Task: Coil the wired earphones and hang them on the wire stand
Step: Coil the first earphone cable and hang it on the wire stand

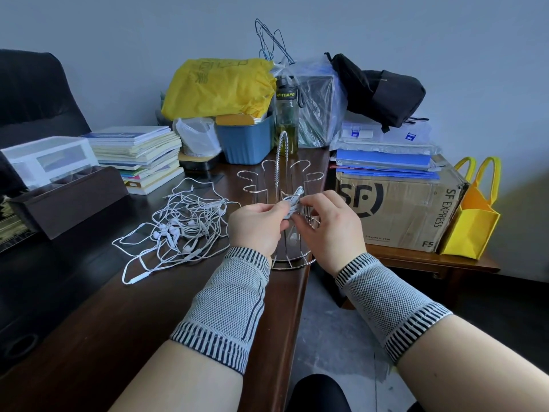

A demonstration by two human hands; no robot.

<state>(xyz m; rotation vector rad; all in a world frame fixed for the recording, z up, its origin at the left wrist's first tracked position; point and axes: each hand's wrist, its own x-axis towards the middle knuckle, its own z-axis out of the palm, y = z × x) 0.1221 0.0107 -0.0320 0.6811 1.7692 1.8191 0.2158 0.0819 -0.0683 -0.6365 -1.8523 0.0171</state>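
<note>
Both hands up in front of the stand [285, 209]: left hand [257, 226] and right hand [329, 226] each pinching one coiled earphone bundle [292, 200] between them. Rest of the earphones [181, 227] lie tangled on the worktop [104, 307], left of the stand.

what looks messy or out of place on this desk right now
The white earphones lie in one tangled heap on the dark desk, left of the wire stand, whose visible hooks are bare. Both hands, left and right, pinch a small coiled bundle in front of the stand.
</note>
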